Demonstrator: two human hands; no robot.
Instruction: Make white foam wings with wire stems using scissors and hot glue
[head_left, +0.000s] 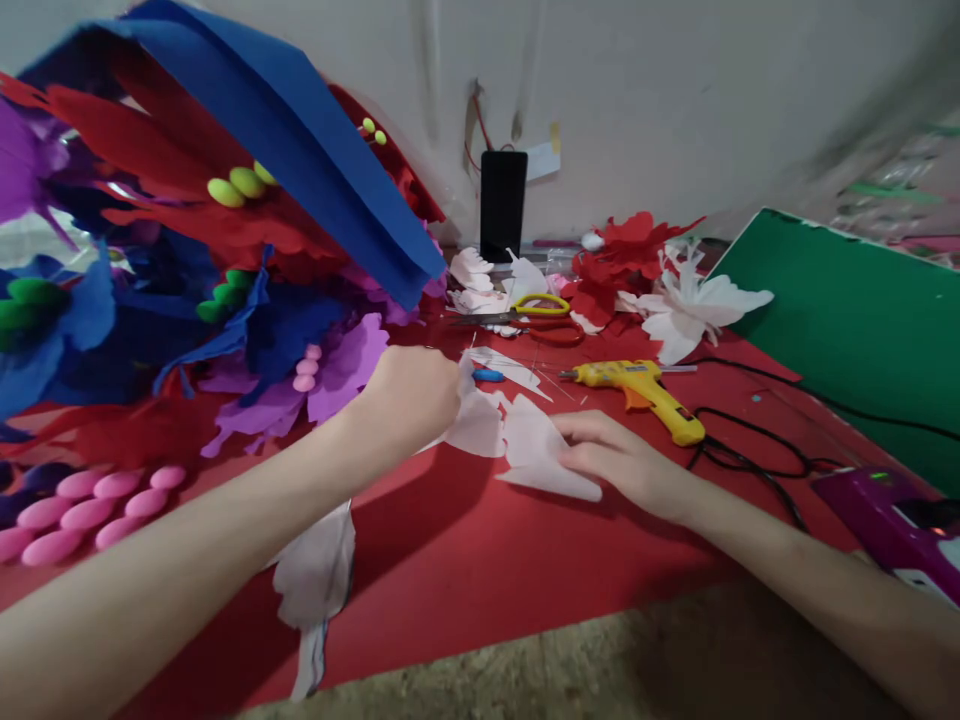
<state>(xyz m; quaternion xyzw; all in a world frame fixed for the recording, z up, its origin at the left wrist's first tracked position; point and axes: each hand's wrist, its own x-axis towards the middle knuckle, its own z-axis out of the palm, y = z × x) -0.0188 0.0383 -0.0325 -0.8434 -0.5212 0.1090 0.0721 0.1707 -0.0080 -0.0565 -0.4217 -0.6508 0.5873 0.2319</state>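
Observation:
A pale pink-white cutout (536, 445) with a wavy edge, like a butterfly wing, lies folded on the red tabletop (480, 570). My right hand (630, 460) pinches its right side between thumb and fingers. My left hand (416, 395) is closed in a fist over the left end of another pale piece (480, 420); its fingertips are hidden, so what it grips cannot be made out. Just beyond lie a blue-handled tool (487, 375), mostly covered, and a pointed white scrap (510, 370). A stack of pale cutouts (315, 570) rests below my left forearm.
A yellow glue gun (637, 390) with a black cord lies right, near a purple device (885, 520) and green board (847, 330). Scissors (540, 305), white and red flowers, and an upright phone (502, 205) stand behind. Colourful butterflies and pink ovals (86, 515) crowd the left.

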